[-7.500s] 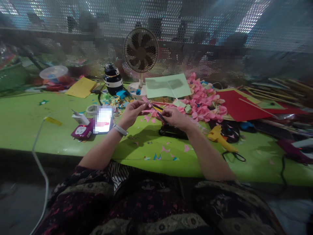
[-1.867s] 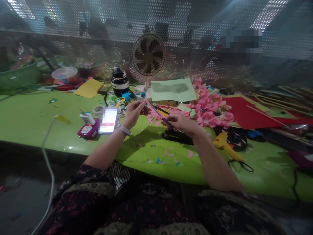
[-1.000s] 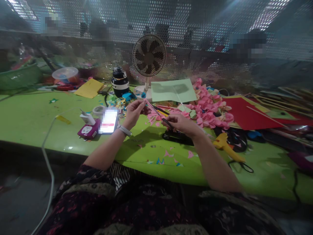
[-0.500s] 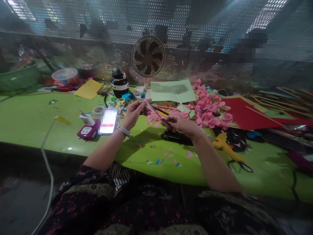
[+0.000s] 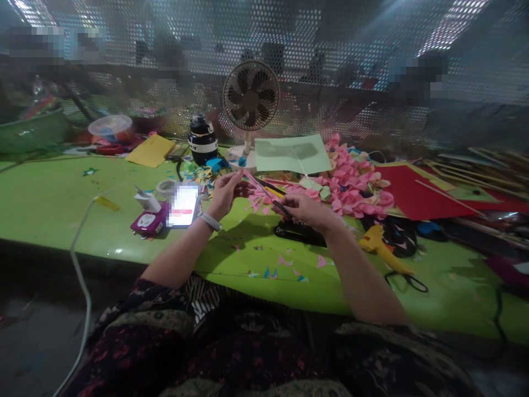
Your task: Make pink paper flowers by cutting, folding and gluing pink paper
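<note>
My left hand (image 5: 228, 191) pinches a small piece of pink paper (image 5: 247, 175) between thumb and forefinger, its other fingers loosely curled. Facing it, my right hand (image 5: 303, 208) is closed on a pair of scissors (image 5: 281, 206) with dark handles. Their thin blades point up and left toward the pink paper; whether they touch it I cannot tell. Behind the blades lies a yellow and black tool (image 5: 273, 189). A black stapler-like object (image 5: 301, 232) rests under my right hand, partly hidden. Pink paper scraps (image 5: 259, 205) are scattered between the hands.
A heap of pink paper petals (image 5: 355, 184) lies right of a pale green sheet (image 5: 291, 154). Behind stand a fan (image 5: 251, 96) and a black bottle (image 5: 202, 140). A lit phone (image 5: 184, 205) and a purple socket block (image 5: 146, 221) are at left, a yellow-handled tool (image 5: 384, 251) at right.
The fingers of my left hand have shifted slightly at the pink paper. My right hand and the scissors stay almost in place.
</note>
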Tool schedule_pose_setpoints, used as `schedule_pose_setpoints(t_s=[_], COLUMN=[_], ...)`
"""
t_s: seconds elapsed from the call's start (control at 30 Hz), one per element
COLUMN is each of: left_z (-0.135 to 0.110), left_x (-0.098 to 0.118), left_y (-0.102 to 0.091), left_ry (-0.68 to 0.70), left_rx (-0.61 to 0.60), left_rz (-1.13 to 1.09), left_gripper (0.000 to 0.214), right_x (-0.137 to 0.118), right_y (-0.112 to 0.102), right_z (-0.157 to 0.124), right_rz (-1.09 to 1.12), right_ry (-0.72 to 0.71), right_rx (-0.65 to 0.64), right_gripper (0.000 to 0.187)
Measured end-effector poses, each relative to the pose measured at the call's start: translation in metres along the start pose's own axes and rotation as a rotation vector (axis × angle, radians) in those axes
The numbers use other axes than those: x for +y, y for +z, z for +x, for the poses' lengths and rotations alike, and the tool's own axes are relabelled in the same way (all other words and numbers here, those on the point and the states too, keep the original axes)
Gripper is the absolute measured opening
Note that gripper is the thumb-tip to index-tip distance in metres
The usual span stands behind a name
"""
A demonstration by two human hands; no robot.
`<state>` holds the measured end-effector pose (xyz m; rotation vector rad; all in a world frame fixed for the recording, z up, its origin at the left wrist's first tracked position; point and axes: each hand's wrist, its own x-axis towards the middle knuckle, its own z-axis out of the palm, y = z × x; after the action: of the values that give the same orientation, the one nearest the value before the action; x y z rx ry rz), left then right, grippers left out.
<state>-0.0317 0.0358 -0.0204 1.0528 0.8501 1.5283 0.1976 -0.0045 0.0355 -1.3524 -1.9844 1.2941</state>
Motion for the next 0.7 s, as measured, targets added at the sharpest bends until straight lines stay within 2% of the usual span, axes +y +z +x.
schedule_pose_setpoints(t_s=[0.23, 0.7], left_z=[-0.0029, -0.0042], left_x=[0.0046, 0.0055], left_y=[0.0050, 0.0086], left_ry=[-0.028, 0.018], left_rx=[-0.005, 0.015], left_rz=[-0.009, -0.038], left_gripper=[0.038, 0.030], right_x=[0.0061, 0.0042], right_y=[0.0022, 0.0023], right_z=[0.0036, 0.0023], right_rz=[0.054, 0.057], right_ry=[-0.015, -0.027], right_rx=[0.007, 0.013], right_gripper=[0.052, 0.053])
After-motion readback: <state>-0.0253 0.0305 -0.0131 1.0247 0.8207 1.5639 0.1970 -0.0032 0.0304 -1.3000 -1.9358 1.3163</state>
